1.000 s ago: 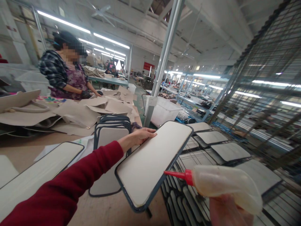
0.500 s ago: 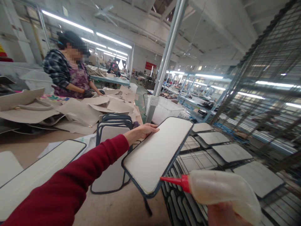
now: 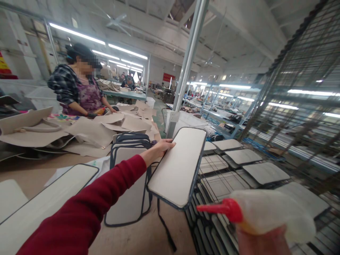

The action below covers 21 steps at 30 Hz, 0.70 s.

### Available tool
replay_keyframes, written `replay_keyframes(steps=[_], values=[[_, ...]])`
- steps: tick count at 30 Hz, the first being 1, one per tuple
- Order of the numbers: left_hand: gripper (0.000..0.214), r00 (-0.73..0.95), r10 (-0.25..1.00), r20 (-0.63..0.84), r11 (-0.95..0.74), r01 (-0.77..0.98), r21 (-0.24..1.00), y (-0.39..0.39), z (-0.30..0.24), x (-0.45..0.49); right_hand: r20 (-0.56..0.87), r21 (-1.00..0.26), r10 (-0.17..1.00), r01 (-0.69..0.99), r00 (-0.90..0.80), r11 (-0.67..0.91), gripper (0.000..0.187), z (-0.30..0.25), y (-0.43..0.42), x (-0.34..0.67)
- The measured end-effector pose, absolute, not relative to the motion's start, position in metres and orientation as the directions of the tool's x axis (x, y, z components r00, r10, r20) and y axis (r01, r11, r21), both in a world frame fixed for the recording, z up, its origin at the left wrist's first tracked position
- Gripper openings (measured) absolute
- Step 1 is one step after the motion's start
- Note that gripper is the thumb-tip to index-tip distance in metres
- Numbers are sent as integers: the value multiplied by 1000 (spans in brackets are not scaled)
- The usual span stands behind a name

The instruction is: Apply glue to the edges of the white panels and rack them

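My left hand pinches the upper left edge of a pale rounded panel with dark edging, holding it tilted in the air. My right hand, at the bottom right, is wrapped around a translucent squeeze bottle. The bottle's red nozzle points left and is apart from the panel's lower right corner. A dark strip hangs below the panel. Behind my left forearm stands a stack of similar dark-edged panels.
Wire racks on the right carry several pale panels. A long panel lies on the table at left. Beige pieces are heaped farther back, where a co-worker stands. A metal post rises behind my panel.
The held panel has turned more upright. My right hand has drawn the bottle right and slightly down, so its nozzle has left the panel's edge.
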<state>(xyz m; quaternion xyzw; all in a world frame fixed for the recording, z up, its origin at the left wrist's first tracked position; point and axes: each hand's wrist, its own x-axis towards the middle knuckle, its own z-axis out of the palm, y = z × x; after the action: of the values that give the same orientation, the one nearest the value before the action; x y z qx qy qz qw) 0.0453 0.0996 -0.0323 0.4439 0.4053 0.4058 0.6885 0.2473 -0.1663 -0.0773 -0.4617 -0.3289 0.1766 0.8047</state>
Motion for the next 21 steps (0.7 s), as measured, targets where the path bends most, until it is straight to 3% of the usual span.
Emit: replay_keyframes(steps=[1, 4, 7, 10, 13, 16, 19, 21], values=[[58, 345, 918, -194, 274, -203, 940, 99, -33, 45, 278, -820, 550, -104, 787, 563, 33, -65, -161, 246], [63, 353, 918, -179, 265, -212, 941, 93, -31, 43, 264, -719, 491, -169, 830, 674, 49, -36, -142, 241], [64, 376, 913, -159, 251, -209, 945, 84, -24, 44, 370, -707, 493, -106, 788, 700, 47, -26, -122, 242], [61, 469, 877, -102, 221, -206, 953, 68, -19, 47, 441, -677, 419, -12, 794, 736, 43, -23, -100, 252], [64, 580, 814, -23, 177, -210, 961, 52, -21, 51, 464, -644, 319, 67, 827, 762, 51, -21, -79, 269], [68, 586, 811, -4, 146, -195, 970, 45, -28, 54, 451, -639, 253, 113, 856, 761, 56, -31, -74, 278], [71, 534, 845, -17, 136, -184, 974, 50, -34, 56, 413, -723, 314, 99, 855, 683, 49, -64, -93, 263], [72, 516, 857, -24, 135, -178, 975, 55, -38, 55, 402, -827, 449, 106, 798, 552, 54, -92, -112, 245]])
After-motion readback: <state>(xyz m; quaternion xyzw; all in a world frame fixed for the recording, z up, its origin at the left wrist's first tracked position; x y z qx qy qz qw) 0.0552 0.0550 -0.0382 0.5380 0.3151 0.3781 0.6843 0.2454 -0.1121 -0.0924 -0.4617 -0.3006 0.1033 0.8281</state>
